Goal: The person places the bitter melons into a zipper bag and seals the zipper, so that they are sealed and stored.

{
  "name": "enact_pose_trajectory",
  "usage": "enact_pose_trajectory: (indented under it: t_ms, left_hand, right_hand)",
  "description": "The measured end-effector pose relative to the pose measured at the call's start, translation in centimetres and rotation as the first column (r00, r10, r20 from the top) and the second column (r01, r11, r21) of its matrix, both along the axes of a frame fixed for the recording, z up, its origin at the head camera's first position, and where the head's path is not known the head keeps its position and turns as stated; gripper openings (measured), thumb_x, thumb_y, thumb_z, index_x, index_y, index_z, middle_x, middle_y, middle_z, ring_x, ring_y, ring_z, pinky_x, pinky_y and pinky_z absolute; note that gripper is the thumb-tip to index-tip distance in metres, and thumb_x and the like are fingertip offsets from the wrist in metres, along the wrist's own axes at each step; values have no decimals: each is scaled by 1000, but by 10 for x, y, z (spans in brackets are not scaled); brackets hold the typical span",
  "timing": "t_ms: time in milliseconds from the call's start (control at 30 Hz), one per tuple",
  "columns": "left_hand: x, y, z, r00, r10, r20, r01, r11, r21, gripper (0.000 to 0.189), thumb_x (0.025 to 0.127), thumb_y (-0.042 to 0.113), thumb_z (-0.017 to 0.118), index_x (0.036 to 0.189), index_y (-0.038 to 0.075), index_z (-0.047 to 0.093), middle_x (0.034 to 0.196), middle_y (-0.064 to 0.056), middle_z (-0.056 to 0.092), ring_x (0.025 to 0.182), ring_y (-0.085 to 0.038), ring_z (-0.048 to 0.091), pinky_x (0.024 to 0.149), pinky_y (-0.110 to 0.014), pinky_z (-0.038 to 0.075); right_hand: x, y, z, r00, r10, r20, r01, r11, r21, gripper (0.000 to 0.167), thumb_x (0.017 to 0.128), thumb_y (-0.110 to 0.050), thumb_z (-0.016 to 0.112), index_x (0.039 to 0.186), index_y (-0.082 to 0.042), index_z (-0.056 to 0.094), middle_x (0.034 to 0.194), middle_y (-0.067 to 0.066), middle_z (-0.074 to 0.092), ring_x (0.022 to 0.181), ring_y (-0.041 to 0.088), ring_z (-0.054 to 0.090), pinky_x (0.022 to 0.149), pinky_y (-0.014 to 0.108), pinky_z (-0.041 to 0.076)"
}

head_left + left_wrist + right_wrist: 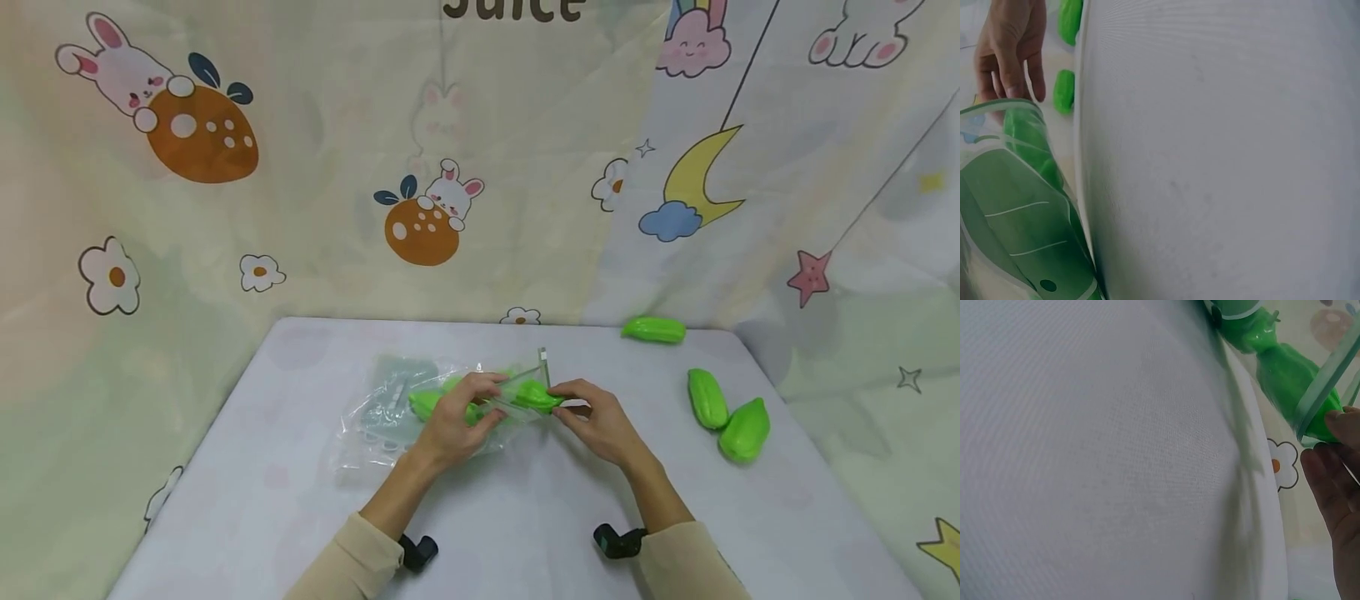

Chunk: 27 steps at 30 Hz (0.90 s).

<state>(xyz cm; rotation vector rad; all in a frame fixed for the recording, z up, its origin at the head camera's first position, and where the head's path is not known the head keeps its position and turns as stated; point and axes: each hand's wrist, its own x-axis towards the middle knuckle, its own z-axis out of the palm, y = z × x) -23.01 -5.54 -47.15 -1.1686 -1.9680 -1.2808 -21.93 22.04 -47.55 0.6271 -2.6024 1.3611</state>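
Left hand (457, 421) pinches the mouth of a clear zip bag (390, 408) between thumb and fingers, left of the table's middle; likely so the limp film cannot fold in. Right hand (600, 421) pinches the tip of a ridged green fruit (534, 396), its body inside the rim; a tip grip, I judge, keeps knuckles off the plastic. More green shows deeper in, with one fruit (426, 403) under the film; count hidden by hand and glare. Three lie loose: one (654, 329) right by the far edge of the white table (300, 517), two (707, 398) (745, 431) together near the right edge, all on the right hand's side, perhaps for short reaches. White cloth runs between the forearms and rightward to the pair; far edge leaves least margin, patterned hanging (337, 125) just behind.
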Motion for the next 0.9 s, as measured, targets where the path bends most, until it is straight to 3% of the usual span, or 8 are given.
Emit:
enact_pose_trajectory:
  t_ms: [300,500,900]
  left_hand:
    - [1,-2,-2,1000,9,5,-9,1000,18,38,86,-1,80,115,7,56,128,-14,66,108,-26,68,73,-37,61]
    - [1,0,-2,1000,1,12,-1,1000,23,37,86,-2,79,114,7,56,126,-16,66,108,-29,68,72,-34,61]
    - [0,0,-2,1000,3,17,-4,999,44,37,86,-2,79,115,6,57,125,-14,66,108,-28,68,73,-32,60]
  right_hand:
    - [1,3,-3,1000,7,-3,-7,999,-49,32,96,-10,74,127,-10,67,122,11,65,112,31,66,87,44,61]
    - [3,9,-1,1000,-9,11,9,1000,1,34,98,-14,71,131,-8,65,126,15,63,114,31,65,89,42,61]
    - [-2,36,9,996,-4,-88,15,992,127,32,96,-4,70,127,-9,65,124,18,63,112,41,63,86,50,60]
